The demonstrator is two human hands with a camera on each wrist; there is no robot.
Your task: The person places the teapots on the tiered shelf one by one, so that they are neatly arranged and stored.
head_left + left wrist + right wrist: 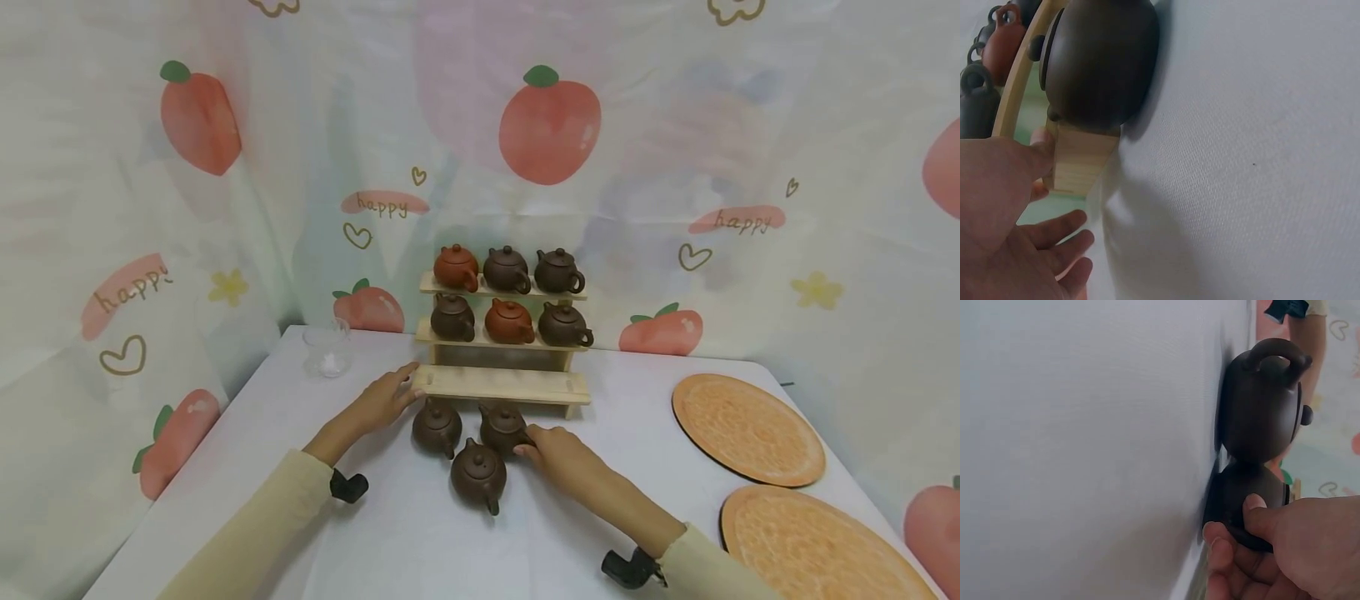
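Note:
Three dark brown teapots stand on the white table in front of a three-tier wooden shelf [498, 385]. My left hand [386, 398] lies flat with straight fingers, its fingertips touching the left end of the bare bottom tier [1079, 162], next to the left teapot [437, 427] [1100, 59]. My right hand [551, 454] grips the rear middle teapot [501, 427] [1244, 494] at its right side, thumb and fingers [1254, 515] curled on it. The front teapot [477, 473] stands free, and in the right wrist view another teapot [1260, 406] shows beyond the held one.
Several teapots, dark brown and two reddish, fill the two upper tiers [510, 271]. A clear glass cup [327, 350] stands at the back left. Two round orange mats [746, 427] [817, 546] lie on the right. A peach-print curtain backs the table.

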